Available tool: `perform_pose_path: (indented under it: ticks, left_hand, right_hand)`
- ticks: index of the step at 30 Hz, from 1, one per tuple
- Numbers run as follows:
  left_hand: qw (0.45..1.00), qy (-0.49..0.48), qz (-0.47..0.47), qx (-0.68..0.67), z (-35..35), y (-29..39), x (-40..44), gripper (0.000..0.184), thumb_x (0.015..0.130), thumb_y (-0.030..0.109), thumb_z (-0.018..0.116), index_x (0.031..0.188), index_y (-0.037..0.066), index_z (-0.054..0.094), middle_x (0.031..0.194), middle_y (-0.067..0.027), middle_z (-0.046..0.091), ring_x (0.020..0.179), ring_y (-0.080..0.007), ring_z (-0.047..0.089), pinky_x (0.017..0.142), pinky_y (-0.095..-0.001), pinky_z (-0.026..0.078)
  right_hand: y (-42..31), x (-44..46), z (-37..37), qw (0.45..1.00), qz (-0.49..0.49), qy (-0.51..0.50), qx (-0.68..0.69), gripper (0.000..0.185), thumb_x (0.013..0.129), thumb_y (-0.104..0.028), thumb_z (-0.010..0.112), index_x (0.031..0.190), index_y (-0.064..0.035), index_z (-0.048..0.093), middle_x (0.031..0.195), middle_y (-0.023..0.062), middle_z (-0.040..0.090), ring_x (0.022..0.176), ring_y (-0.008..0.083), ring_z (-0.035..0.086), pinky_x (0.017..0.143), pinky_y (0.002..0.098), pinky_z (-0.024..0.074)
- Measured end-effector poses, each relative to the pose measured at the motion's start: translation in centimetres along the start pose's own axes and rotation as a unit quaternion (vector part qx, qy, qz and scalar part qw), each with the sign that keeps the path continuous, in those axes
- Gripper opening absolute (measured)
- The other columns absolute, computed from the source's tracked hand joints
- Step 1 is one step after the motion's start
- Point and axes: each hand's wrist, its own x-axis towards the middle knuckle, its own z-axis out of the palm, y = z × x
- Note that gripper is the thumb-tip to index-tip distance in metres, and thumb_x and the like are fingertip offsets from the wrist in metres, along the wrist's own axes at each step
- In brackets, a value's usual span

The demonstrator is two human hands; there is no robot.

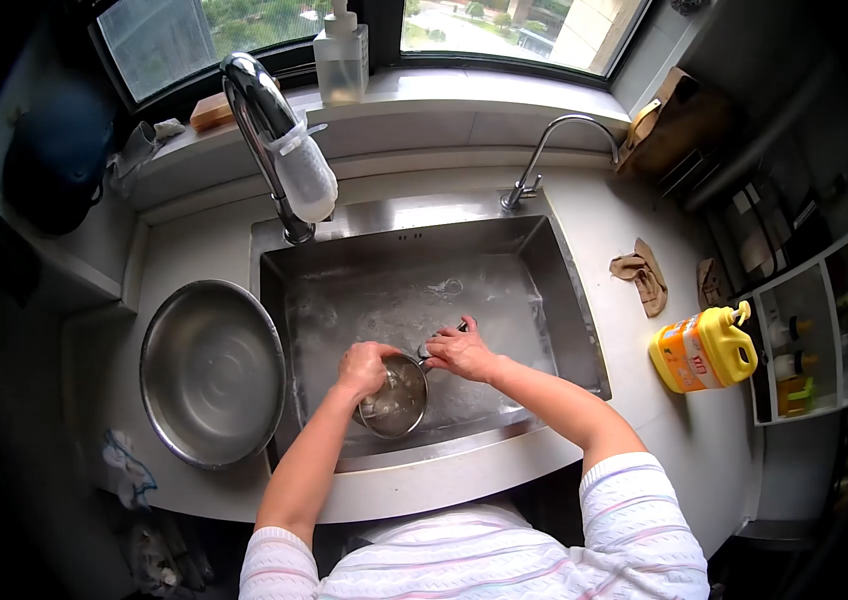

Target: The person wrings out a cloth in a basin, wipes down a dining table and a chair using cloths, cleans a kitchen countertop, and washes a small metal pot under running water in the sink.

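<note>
Over the steel sink (pixel 494 290) my two hands hold a small round metal pot (pixel 396 400), tilted so its inside shows, with some liquid in it. My left hand (pixel 365 369) is closed on the pot's left rim. On the right, my right hand (pixel 458 350) has its fingers wrapped round the dark handle (pixel 463 325) where it joins the pot. Shallow water with some foam covers the sink floor around the pot.
A large steel basin (pixel 214 372) stands on the counter left of the sink. The tall faucet (pixel 262 130) and a small faucet (pixel 527 185) rise behind it. To the right are a yellow bottle (pixel 689 352) and a brown cloth (pixel 647 278).
</note>
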Motion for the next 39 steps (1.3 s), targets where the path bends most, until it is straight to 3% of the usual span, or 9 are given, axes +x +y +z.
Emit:
perform_pose_path:
  ticks: [8, 12, 14, 17, 20, 21, 26, 31, 39]
  left_hand:
    - [0.983, 0.154, 0.080, -0.056, -4.8, 0.1, -1.0, 0.041, 0.064, -0.007, 0.046, 0.094, 0.010, 0.069, 0.092, -0.0152, 0.066, 0.088, -0.0318, 0.063, 0.079, -0.0355, 0.049]
    - [0.990, 0.107, 0.078, 0.044, -2.2, -0.4, -0.5, 0.035, 0.071, -0.001, 0.049, 0.093, 0.017, 0.070, 0.104, -0.0068, 0.064, 0.094, -0.0308, 0.060, 0.081, -0.0404, 0.048]
    - [0.987, 0.086, 0.109, 0.080, -1.3, -0.4, -0.1, 0.034, 0.072, 0.002, 0.051, 0.094, 0.018, 0.070, 0.103, -0.0044, 0.063, 0.093, -0.0294, 0.060, 0.081, -0.0420, 0.048]
    - [0.966, 0.086, 0.226, 0.092, -0.4, 1.0, 0.3, 0.033, 0.067, -0.002, 0.054, 0.092, 0.014, 0.069, 0.097, -0.0073, 0.064, 0.090, -0.0277, 0.060, 0.080, -0.0365, 0.049]
    - [0.949, 0.108, 0.295, 0.033, -1.0, 2.7, 1.4, 0.031, 0.067, -0.001, 0.054, 0.091, 0.013, 0.068, 0.096, -0.0070, 0.064, 0.089, -0.0269, 0.060, 0.078, -0.0354, 0.049]
    - [0.943, 0.142, 0.299, 0.019, -1.6, 3.0, 1.6, 0.025, 0.071, 0.000, 0.054, 0.090, 0.011, 0.067, 0.092, -0.0075, 0.064, 0.087, -0.0275, 0.061, 0.077, -0.0354, 0.050]
    - [0.987, 0.115, -0.106, -0.027, 0.7, -5.1, 3.8, 0.024, 0.075, 0.024, 0.065, 0.094, 0.010, 0.067, 0.098, -0.0099, 0.065, 0.085, -0.0311, 0.062, 0.076, -0.0394, 0.050]
    - [0.920, 0.142, -0.298, -0.210, 10.0, -14.0, 6.6, 0.033, 0.072, 0.028, 0.068, 0.096, 0.006, 0.065, 0.098, -0.0140, 0.065, 0.081, -0.0265, 0.064, 0.073, -0.0397, 0.050]
    - [0.755, 0.073, -0.277, -0.590, 8.9, -4.9, 5.9, 0.033, 0.076, 0.015, 0.068, 0.104, 0.004, 0.056, 0.075, -0.0091, 0.062, 0.058, -0.0197, 0.059, 0.039, -0.0334, 0.045]
  right_hand:
    - [8.4, -6.9, 3.7, 0.913, 0.316, -0.256, -0.013, 0.033, 0.083, -0.042, 0.056, 0.097, -0.0147, 0.066, 0.103, 0.0078, 0.064, 0.099, 0.0270, 0.058, 0.084, 0.0536, 0.0393]
    - [4.1, -4.6, 2.2, 0.916, 0.087, -0.356, 0.161, 0.036, 0.081, -0.038, 0.057, 0.100, -0.0089, 0.064, 0.105, 0.0118, 0.063, 0.096, 0.0338, 0.059, 0.080, 0.0438, 0.0460]
    - [1.0, -2.7, -4.1, 0.966, 0.172, -0.168, 0.092, 0.033, 0.078, -0.033, 0.063, 0.096, -0.0060, 0.065, 0.093, 0.0117, 0.066, 0.092, 0.0298, 0.061, 0.077, 0.0430, 0.0478]
    - [1.0, -1.4, -6.4, 0.975, -0.074, 0.210, 0.006, 0.029, 0.079, -0.031, 0.064, 0.092, -0.0051, 0.063, 0.077, 0.0082, 0.065, 0.074, 0.0248, 0.064, 0.065, 0.0389, 0.0500]
    - [1.7, -0.9, -5.6, 0.879, 0.150, -0.360, 0.274, 0.027, 0.082, -0.031, 0.064, 0.092, -0.0060, 0.061, 0.070, 0.0036, 0.062, 0.057, 0.0173, 0.059, 0.052, 0.0312, 0.0479]
    - [1.8, -1.5, -5.5, 0.844, 0.180, -0.386, 0.326, 0.028, 0.084, -0.032, 0.062, 0.091, -0.0051, 0.058, 0.065, 0.0025, 0.057, 0.050, 0.0119, 0.054, 0.046, 0.0260, 0.0448]
    - [1.3, -2.9, -4.6, 0.823, 0.272, -0.226, 0.444, 0.026, 0.088, -0.027, 0.056, 0.084, -0.0019, 0.053, 0.059, 0.0031, 0.050, 0.046, 0.0122, 0.050, 0.040, 0.0269, 0.0428]
    - [-0.8, -0.6, 0.2, 0.820, 0.365, -0.140, 0.417, 0.023, 0.087, -0.022, 0.052, 0.083, 0.0013, 0.049, 0.061, 0.0057, 0.051, 0.047, 0.0145, 0.052, 0.038, 0.0303, 0.0451]
    - [-7.1, -1.4, -3.7, 0.880, 0.269, -0.137, 0.366, 0.023, 0.088, -0.021, 0.051, 0.087, 0.0015, 0.046, 0.063, 0.0148, 0.055, 0.049, 0.0242, 0.055, 0.044, 0.0386, 0.0438]
